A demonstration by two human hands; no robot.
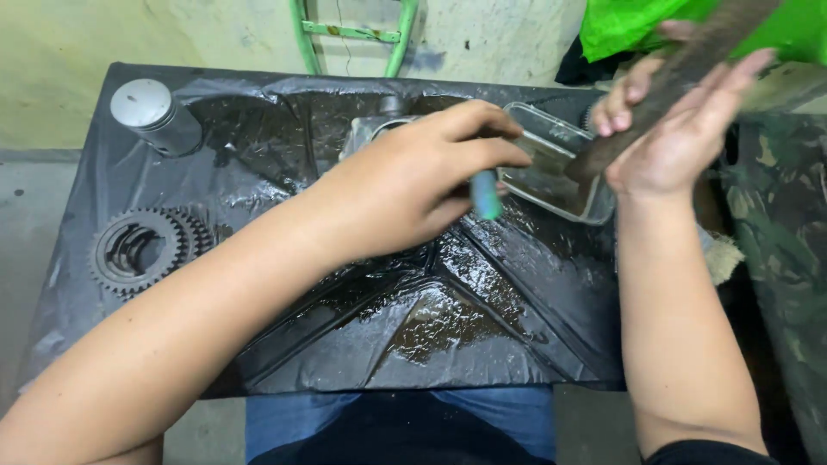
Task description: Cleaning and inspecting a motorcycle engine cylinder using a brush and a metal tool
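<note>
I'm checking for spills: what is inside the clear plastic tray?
The clear plastic tray holds a shallow pool of dark brownish liquid. The long dark bar in the right hand dips toward it; the left hand covers the near corner.

Workshop: my bench wears oily black plastic sheet, bearing gear, piston, tray of dirty fluid.

Pale scuffed wall behind a black plastic-covered table, green metal frame, grey concrete floor.
</note>
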